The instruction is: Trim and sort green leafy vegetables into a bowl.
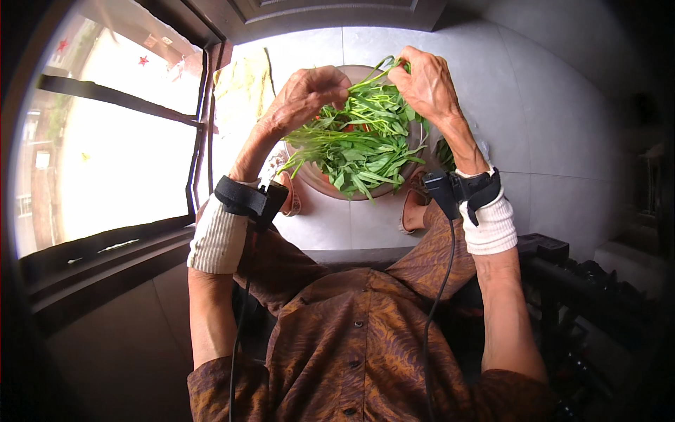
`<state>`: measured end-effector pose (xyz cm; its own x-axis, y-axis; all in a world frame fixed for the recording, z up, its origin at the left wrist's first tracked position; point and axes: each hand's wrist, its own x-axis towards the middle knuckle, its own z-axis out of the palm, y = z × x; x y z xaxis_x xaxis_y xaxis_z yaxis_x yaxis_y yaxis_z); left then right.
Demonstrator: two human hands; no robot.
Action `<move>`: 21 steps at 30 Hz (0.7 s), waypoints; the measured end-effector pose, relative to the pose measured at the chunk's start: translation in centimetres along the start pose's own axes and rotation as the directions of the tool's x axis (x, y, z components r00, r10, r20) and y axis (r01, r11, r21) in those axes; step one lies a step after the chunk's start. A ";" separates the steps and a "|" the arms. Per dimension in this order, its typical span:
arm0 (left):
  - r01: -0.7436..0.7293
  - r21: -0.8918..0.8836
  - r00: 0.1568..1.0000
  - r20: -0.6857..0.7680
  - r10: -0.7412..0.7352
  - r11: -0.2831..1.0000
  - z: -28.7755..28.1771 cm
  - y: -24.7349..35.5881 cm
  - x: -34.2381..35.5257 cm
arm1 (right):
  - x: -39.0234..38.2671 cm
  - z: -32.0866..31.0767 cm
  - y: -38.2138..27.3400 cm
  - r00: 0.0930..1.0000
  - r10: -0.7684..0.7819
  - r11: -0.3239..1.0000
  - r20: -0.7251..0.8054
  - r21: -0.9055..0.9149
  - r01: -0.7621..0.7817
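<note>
Both your hands are closed at the top centre of the frame: your left hand (313, 95) has its fingers curled and bunched, and your right hand (427, 83) pinches with thumb and forefinger, a single stalk (373, 79) running between them; the left fingertips are slightly blurred, so you cannot tell how firm that hold is. Around and below you spreads the pale floor (485, 133), and on it, upper centre, stands the round basin (357, 72), between your feet. Most of its mouth is covered by the greens (362, 151), heaped just below your hands in the frame, their bare stems mostly toward the left and their leaves toward the right, some stem ends poking out over the lower left rim. Your left hand is at the upper left edge of that heap and your right hand at its upper right edge, so neither is clearly the nearer. Smallest comes the stalk, and its lie matters most: its long axis slants across the gap, rising from your left fingertips toward your right pinch, above the heap's upper edge in the frame.
</note>
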<state>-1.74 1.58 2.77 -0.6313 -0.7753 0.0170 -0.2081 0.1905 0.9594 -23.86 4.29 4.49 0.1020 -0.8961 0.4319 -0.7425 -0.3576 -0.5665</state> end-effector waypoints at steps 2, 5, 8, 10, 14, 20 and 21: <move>-0.011 0.056 1.000 -0.007 0.011 0.998 -0.1 0.4 0.1 | 0.1 0.2 -0.1 1.000 0.011 0.995 -0.025 -0.101 -0.013; -0.033 0.082 0.999 -0.025 0.036 0.996 -0.1 0.0 0.5 | 0.1 0.6 -0.1 0.998 0.006 0.986 -0.063 -0.167 -0.016; -0.044 0.157 0.998 -0.040 0.051 0.987 -0.3 -0.2 0.2 | 0.2 0.1 0.7 0.982 0.087 0.967 -0.165 -0.223 -0.124; -0.045 0.217 0.998 -0.042 0.055 0.975 -0.4 -0.6 0.3 | 0.7 -1.5 3.9 0.970 -0.035 0.959 -0.240 -0.280 -0.035; 0.026 0.398 0.991 -0.133 0.030 0.917 -1.6 -5.4 0.6 | 0.6 -4.2 1.9 0.898 0.410 0.753 0.160 0.496 -0.432; -0.003 0.705 0.995 -0.069 0.074 0.709 -1.5 -9.7 2.2 | 0.4 -4.4 1.5 0.908 0.295 0.586 0.297 0.694 -0.418; -0.012 0.739 0.995 -0.058 0.081 0.673 -1.5 -10.7 2.3 | 0.5 -4.2 1.5 0.933 0.248 0.636 0.260 0.683 -0.360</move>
<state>0.21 -3.13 -7.06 -0.6015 -0.7911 0.1110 -0.6851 0.5823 0.4378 -27.70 4.35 6.79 0.0830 -0.9934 0.0796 -0.0566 -0.0844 -0.9948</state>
